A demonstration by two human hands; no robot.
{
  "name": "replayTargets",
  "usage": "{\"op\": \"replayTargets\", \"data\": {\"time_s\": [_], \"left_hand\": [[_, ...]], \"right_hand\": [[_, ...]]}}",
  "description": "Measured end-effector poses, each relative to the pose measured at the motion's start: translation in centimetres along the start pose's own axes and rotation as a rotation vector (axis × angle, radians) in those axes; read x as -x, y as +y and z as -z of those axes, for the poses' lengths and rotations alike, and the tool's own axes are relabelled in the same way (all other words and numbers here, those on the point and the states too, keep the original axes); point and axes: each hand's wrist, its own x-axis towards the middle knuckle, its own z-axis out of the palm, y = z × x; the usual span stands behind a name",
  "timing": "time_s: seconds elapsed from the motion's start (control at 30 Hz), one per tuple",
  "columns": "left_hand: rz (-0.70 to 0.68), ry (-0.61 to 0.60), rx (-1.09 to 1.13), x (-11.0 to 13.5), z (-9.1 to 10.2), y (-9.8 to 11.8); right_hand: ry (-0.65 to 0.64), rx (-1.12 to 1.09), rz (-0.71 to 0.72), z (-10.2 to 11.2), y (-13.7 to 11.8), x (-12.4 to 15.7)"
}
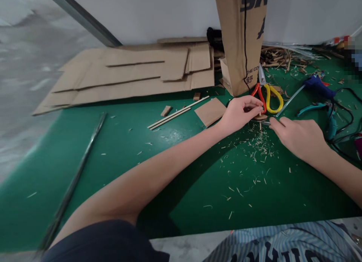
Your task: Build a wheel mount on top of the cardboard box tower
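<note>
My left hand [239,113] is closed in a pinch on a short wooden stick [260,126]. The stick stands upright through a small brown disc [260,117], and its lower end pokes out below. From the right, my right hand [299,135] grips a thin metal blade [266,122] that reaches to the disc's edge; its handle is hidden in the fingers. Pale wood shavings [261,144] lie scattered on the green table under both hands. Just behind the left fingers are scissors [273,99] with red and yellow handles.
Long thin sticks [171,117] and a cardboard square [209,111] lie left of my hands. Flat cardboard sheets [132,73] and a tall cardboard box [240,39] stand behind. On the right are a blue glue gun [319,86], teal pliers [330,120] and black cables [346,147].
</note>
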Motion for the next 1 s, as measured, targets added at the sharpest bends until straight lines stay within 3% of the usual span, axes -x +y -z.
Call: {"op": "replayTargets", "data": {"time_s": [0.27,0.53,1.0], "left_hand": [[0.021,-0.032,0.066,0.0,0.0,-0.1],[0.025,-0.043,0.089,0.1,0.0,-0.1],[-0.017,-0.077,0.066,-0.1,-0.1,-0.3]], "right_hand": [[-0.162,-0.021,0.089,1.7,-0.7,0.4],[0.003,0.014,0.021,0.6,0.4,0.2],[-0.046,-0.029,0.016,-0.3,0.2,-0.2]]}}
